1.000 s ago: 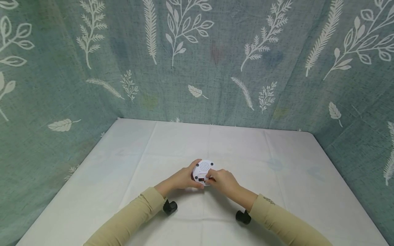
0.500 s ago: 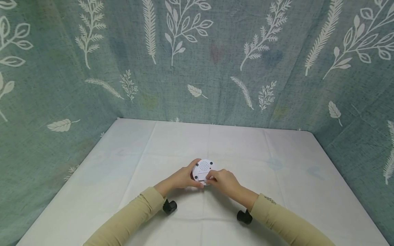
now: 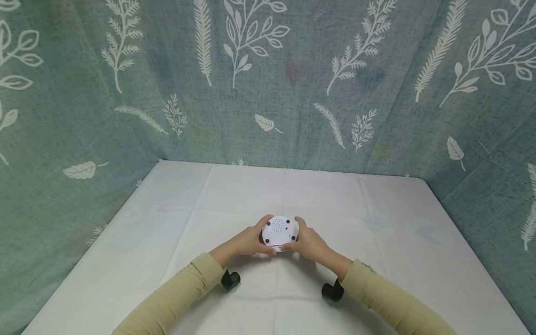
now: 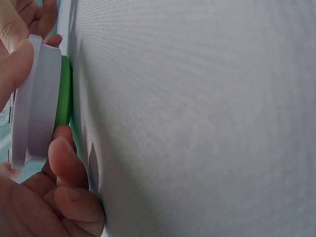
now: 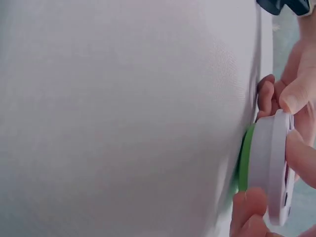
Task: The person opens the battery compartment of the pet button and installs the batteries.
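A round white buzzer (image 3: 281, 232) is held underside up, low over the table. Its underside shows speaker holes, dark round feet and a battery cover (image 3: 275, 242) lying over the compartment. The wrist views show the buzzer's green face (image 4: 64, 94) turned down toward the cloth. My left hand (image 3: 252, 241) grips the left rim, thumb on the near edge and fingers around the side. On the opposite rim, my right hand (image 3: 310, 244) holds on with its thumb by the cover and its fingers curled at the far side. The fingers beneath are partly hidden in the head view.
A white cloth covers the table (image 3: 234, 195). Green-blue curtains (image 3: 293, 107) with leaf prints stand behind it and at both sides. Black wrist cameras hang below the left sleeve (image 3: 184, 286) and the right sleeve (image 3: 377, 288).
The dark opening of the battery compartment, seen a second ago, is now covered. My right hand has moved from pinching at the cover to gripping the buzzer's right rim. The left hand stays put.
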The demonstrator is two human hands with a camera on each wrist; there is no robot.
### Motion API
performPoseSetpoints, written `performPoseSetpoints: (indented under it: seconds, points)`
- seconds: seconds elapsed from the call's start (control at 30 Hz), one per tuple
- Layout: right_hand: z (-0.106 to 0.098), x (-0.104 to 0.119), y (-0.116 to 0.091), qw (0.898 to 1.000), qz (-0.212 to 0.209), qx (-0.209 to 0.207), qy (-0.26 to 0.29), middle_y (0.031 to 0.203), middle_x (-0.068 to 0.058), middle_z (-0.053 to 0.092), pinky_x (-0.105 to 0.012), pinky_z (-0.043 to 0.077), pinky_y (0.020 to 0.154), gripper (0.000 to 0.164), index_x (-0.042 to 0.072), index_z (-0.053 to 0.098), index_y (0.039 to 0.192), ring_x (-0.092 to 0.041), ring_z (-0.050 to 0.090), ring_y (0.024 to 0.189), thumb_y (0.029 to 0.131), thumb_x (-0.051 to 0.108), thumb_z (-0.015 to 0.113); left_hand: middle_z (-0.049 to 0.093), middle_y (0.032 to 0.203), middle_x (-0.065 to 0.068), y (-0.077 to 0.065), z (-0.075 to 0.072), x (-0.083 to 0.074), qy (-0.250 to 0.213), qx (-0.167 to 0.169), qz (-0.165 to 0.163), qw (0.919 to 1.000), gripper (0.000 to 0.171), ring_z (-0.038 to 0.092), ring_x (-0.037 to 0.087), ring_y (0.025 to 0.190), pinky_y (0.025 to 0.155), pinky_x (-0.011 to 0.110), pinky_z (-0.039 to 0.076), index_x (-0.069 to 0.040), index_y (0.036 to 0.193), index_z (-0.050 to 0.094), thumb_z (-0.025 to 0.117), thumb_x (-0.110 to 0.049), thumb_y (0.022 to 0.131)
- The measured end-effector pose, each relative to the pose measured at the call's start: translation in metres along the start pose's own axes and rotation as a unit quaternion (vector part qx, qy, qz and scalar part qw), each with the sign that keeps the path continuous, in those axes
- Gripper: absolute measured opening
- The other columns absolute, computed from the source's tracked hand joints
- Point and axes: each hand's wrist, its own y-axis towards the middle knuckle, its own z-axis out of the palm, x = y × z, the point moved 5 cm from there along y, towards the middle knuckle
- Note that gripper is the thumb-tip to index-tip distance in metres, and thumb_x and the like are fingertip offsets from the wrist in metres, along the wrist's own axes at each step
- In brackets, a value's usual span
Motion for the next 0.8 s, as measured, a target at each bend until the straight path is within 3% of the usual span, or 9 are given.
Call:
performPoseSetpoints:
  seconds: [0.2,0.43,0.57,0.8]
  points:
    - [0.008,-0.009,0.006,0.988,0.051,0.066,0.127,0.077,-0.008,0.058,-0.026,0.042,0.046,0.084,0.004,0.029,0.140,-0.014,0.051,0.049,0.075,0.029,0.075,0.057,0.106,0.012,-0.001,0.000,0.003,-0.030,0.024,-0.020,0.9991,0.093,0.053,0.017,0.078,0.063,0.030,0.044,-0.023,0.146,0.014,0.073,-0.038,0.076]
    - [0.007,-0.015,0.005,0.955,0.080,0.118,0.262,0.069,-0.005,0.065,-0.023,0.040,0.045,0.065,0.010,0.032,0.140,-0.011,0.050,0.046,0.083,0.006,0.062,0.057,0.081,0.010,-0.003,0.000,0.006,-0.079,0.046,-0.061,0.9939,0.088,0.051,0.016,0.055,0.048,0.027,0.040,-0.030,0.147,0.010,0.068,-0.032,0.080]
    - [0.007,-0.018,0.004,0.940,0.090,0.136,0.299,0.070,-0.008,0.067,-0.023,0.040,0.046,0.063,0.009,0.030,0.141,-0.011,0.052,0.046,0.084,0.002,0.057,0.053,0.069,0.007,-0.002,0.001,0.006,-0.099,0.048,-0.072,0.9913,0.088,0.048,0.015,0.051,0.046,0.026,0.037,-0.032,0.146,0.011,0.067,-0.027,0.079]
    - [0.008,-0.020,0.004,0.934,0.101,0.130,0.317,0.068,-0.008,0.067,-0.022,0.039,0.045,0.062,0.007,0.031,0.138,-0.010,0.051,0.044,0.083,0.001,0.057,0.055,0.069,0.006,0.000,0.003,0.004,-0.109,0.041,-0.073,0.9905,0.084,0.047,0.015,0.052,0.046,0.025,0.036,-0.032,0.145,0.015,0.065,-0.022,0.078]
